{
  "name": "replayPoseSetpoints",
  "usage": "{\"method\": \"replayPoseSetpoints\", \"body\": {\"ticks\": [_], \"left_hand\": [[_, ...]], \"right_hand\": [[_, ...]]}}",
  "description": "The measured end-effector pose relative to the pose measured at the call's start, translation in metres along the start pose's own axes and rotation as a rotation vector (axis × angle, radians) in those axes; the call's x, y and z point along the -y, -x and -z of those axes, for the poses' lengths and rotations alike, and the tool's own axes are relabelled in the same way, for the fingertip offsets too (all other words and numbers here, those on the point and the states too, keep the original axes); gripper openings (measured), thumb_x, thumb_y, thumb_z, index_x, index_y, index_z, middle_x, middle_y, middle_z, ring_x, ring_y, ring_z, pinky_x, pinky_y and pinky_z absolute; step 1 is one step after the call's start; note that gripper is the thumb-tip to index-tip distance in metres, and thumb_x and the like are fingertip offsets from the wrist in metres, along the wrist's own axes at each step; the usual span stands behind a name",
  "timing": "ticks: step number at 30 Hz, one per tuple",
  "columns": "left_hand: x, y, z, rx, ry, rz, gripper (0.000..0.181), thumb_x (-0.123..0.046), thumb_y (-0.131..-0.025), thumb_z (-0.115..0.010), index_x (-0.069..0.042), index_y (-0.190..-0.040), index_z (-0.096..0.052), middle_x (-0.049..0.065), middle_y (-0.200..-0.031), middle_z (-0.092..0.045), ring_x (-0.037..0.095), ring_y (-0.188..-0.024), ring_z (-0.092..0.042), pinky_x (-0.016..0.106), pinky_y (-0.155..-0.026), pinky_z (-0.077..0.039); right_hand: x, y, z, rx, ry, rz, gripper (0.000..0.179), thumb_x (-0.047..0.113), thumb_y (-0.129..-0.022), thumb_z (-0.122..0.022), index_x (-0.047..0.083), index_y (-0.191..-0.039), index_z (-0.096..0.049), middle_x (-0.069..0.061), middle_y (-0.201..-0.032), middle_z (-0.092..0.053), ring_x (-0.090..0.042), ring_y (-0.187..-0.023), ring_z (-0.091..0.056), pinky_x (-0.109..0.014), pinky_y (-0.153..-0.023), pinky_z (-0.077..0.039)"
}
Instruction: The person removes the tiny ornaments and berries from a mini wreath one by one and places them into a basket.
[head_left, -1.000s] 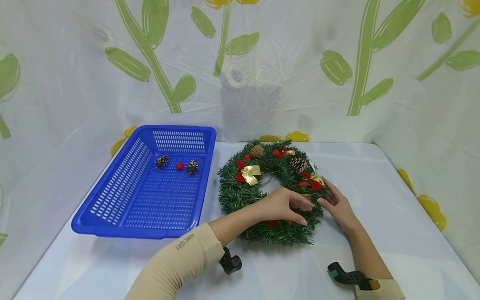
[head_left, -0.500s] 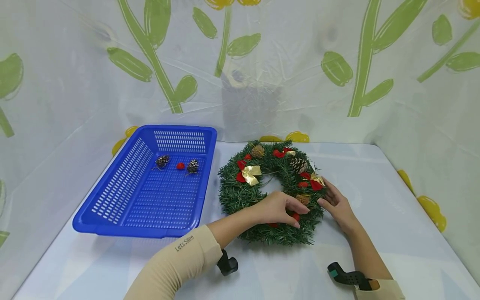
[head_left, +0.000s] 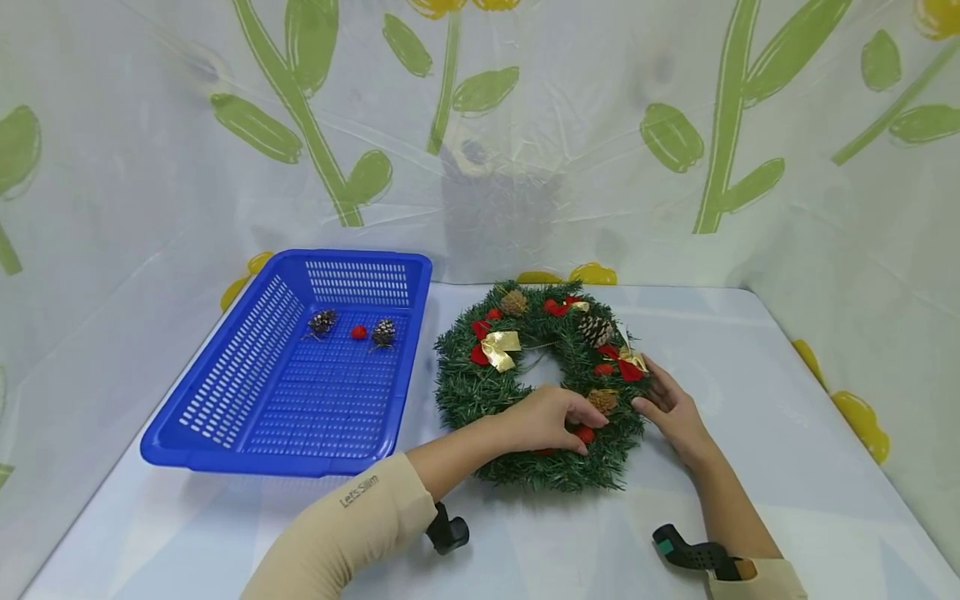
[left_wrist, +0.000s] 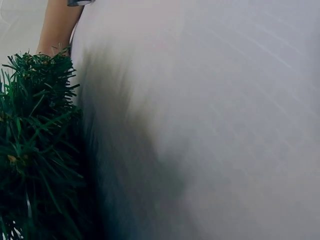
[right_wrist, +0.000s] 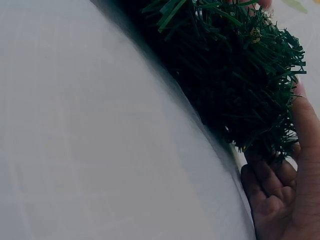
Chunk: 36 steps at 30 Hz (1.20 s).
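A green Christmas wreath (head_left: 465, 392) lies flat on the table, trimmed with gold-and-red bows (head_left: 501, 348), pine cones (head_left: 596, 331) and red balls. Over its near part hovers my left hand (head_left: 546, 418), thumb and fingers apart, close to a red ball (head_left: 585, 434) and just below a brown pine cone (head_left: 602, 401). My right hand (head_left: 681, 423) holds the wreath's right edge. In the right wrist view, that hand's fingers (right_wrist: 267, 185) curl beneath the green sprigs with the thumb alongside. The left wrist view has only sprigs (left_wrist: 40, 150) and tabletop, so the left fingers are hidden there.
A blue plastic basket (head_left: 273, 461) stands left of the wreath. Inside it are two frosted pine cones (head_left: 322, 322) and a red ball (head_left: 359, 332). Leaf-patterned sheeting (head_left: 585, 192) encloses the white table (head_left: 562, 542) at the back and sides.
My left hand has shifted a little left and down over the wreath, uncovering the brown pine cone and the red ball. My right hand stays at the wreath's edge.
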<state>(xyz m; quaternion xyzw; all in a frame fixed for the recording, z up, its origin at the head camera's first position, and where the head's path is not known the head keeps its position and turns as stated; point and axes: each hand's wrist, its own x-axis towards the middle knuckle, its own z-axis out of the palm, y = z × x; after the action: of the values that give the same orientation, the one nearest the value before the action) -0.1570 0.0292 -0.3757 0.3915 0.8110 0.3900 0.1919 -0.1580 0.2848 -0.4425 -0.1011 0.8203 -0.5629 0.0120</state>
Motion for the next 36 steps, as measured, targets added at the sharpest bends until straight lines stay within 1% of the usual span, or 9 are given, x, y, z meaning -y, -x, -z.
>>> {"method": "replayPoseSetpoints", "body": {"ticks": [2,7,9,17,25,27,30,33,36], "left_hand": [[-0.0001,0.0017,0.0001,-0.011,-0.008,0.004,0.039,-0.007,-0.08,-0.074,-0.008,-0.118,-0.066,0.003,-0.116,-0.067,0.006,-0.098,-0.064,0.009,-0.079,-0.047],[-0.0001,0.0049,0.0002,-0.044,-0.059,-0.001,0.038,-0.009,-0.08,-0.075,-0.008,-0.118,-0.067,0.003,-0.115,-0.068,0.007,-0.097,-0.064,0.009,-0.077,-0.047],[0.0,0.0061,0.0003,-0.059,-0.09,-0.003,0.038,-0.011,-0.08,-0.075,-0.008,-0.117,-0.067,0.002,-0.113,-0.069,0.008,-0.097,-0.064,0.009,-0.078,-0.047],[0.0003,0.0076,-0.0001,-0.074,-0.139,-0.005,0.036,-0.015,-0.08,-0.076,-0.009,-0.115,-0.068,0.001,-0.11,-0.07,0.007,-0.096,-0.063,0.01,-0.079,-0.046],[0.0013,0.0064,-0.001,-0.101,-0.049,0.002,0.033,-0.019,-0.082,-0.074,-0.012,-0.114,-0.068,-0.001,-0.109,-0.069,0.006,-0.097,-0.062,0.013,-0.081,-0.047],[0.0018,0.0073,-0.0011,-0.118,-0.005,0.022,0.034,-0.02,-0.082,-0.074,-0.013,-0.114,-0.068,-0.001,-0.109,-0.069,0.004,-0.097,-0.063,0.013,-0.081,-0.048],[0.0023,0.0078,-0.001,-0.158,0.045,0.029,0.033,-0.021,-0.082,-0.073,-0.013,-0.114,-0.068,-0.001,-0.109,-0.069,0.001,-0.095,-0.063,0.013,-0.081,-0.048],[0.0011,0.0081,0.0,-0.191,0.087,0.015,0.032,-0.019,-0.082,-0.073,-0.011,-0.113,-0.068,0.001,-0.109,-0.069,0.002,-0.093,-0.064,0.013,-0.08,-0.049],[0.0001,0.0088,0.0014,-0.209,0.12,-0.005,0.032,-0.016,-0.082,-0.073,-0.008,-0.113,-0.068,0.003,-0.109,-0.067,0.004,-0.094,-0.063,0.013,-0.081,-0.049]], "right_hand": [[0.0001,0.0,-0.0002,-0.002,0.001,0.0,0.068,0.013,-0.096,-0.056,0.014,-0.153,-0.018,-0.025,-0.152,-0.021,-0.026,-0.139,-0.03,-0.001,-0.092,-0.031],[-0.0003,0.0001,-0.0001,-0.001,-0.009,0.011,0.068,0.012,-0.096,-0.056,0.014,-0.152,-0.019,-0.027,-0.152,-0.022,-0.007,-0.133,-0.033,-0.001,-0.092,-0.031],[-0.0004,-0.0002,-0.0003,-0.001,-0.01,0.011,0.068,0.012,-0.096,-0.056,0.014,-0.153,-0.019,-0.027,-0.152,-0.022,-0.005,-0.132,-0.033,-0.001,-0.092,-0.031],[0.0002,-0.001,-0.0017,0.003,-0.004,-0.006,0.069,0.013,-0.096,-0.056,0.015,-0.153,-0.017,-0.026,-0.151,-0.023,-0.044,-0.137,-0.025,-0.001,-0.091,-0.031],[0.0001,-0.001,-0.0006,0.002,-0.014,-0.016,0.07,0.013,-0.096,-0.056,0.014,-0.153,-0.016,-0.028,-0.151,-0.023,-0.048,-0.135,-0.025,-0.001,-0.09,-0.033],[-0.0001,-0.001,-0.0005,0.005,-0.01,-0.014,0.07,0.013,-0.096,-0.056,0.014,-0.153,-0.016,-0.028,-0.151,-0.023,-0.041,-0.137,-0.027,-0.001,-0.09,-0.033],[-0.0007,-0.0006,-0.0003,0.001,-0.013,0.0,0.069,0.012,-0.096,-0.056,0.014,-0.153,-0.017,-0.029,-0.151,-0.023,-0.015,-0.135,-0.035,-0.001,-0.091,-0.032],[-0.0011,-0.0006,0.0,-0.005,-0.019,0.015,0.069,0.012,-0.096,-0.056,0.014,-0.153,-0.018,-0.03,-0.15,-0.023,0.009,-0.122,-0.036,-0.001,-0.092,-0.031],[-0.0014,-0.0009,0.0,-0.003,-0.028,0.025,0.068,0.011,-0.096,-0.056,0.014,-0.153,-0.018,-0.031,-0.149,-0.023,0.016,-0.115,-0.035,-0.001,-0.092,-0.032]]}}
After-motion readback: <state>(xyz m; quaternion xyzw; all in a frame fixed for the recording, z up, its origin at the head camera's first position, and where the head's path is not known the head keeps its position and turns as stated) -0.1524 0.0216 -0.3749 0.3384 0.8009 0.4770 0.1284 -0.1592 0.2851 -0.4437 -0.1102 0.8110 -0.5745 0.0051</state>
